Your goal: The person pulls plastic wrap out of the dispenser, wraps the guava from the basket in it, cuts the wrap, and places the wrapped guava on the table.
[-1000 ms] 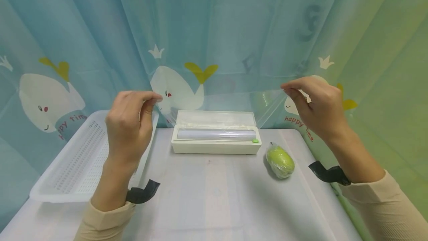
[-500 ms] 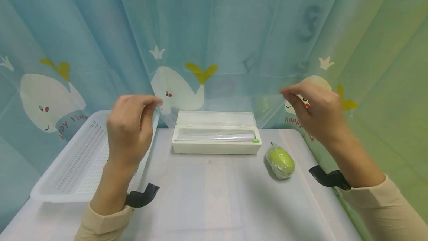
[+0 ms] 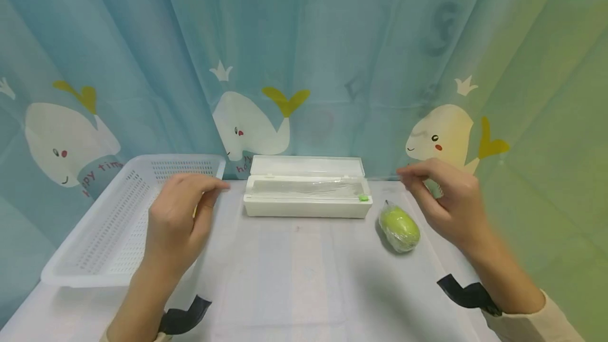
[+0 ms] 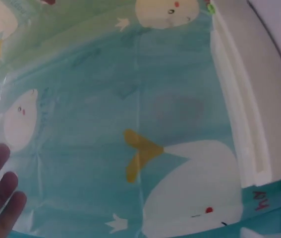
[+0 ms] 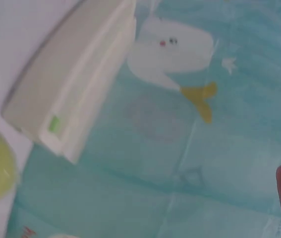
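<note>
My left hand (image 3: 178,220) and right hand (image 3: 448,202) are apart on either side of the table, each pinching thumb against fingertips. Between them a clear sheet of cling film (image 4: 11,99) is stretched; it is nearly invisible in the head view, but its sheen and creases show in the left wrist view. Behind and between the hands stands a white cling film dispenser (image 3: 307,209) with its lid (image 3: 307,166) raised and a green slider (image 3: 363,198) at its right end. Close to the right hand lies a green fruit (image 3: 400,229) wrapped in clear film.
A white perforated basket (image 3: 85,281) stands at the left, partly behind the left hand; a bit of yellow shows between that hand's fingers. The table (image 3: 294,278) has a pale striped cover. A blue curtain (image 3: 332,67) with printed whales hangs behind the table.
Both hands have come down toward the table, still pinching. The film's slanting edges, seen earlier running up from the dispenser to the fingertips, no longer show there. Dispenser and fruit have not moved.
</note>
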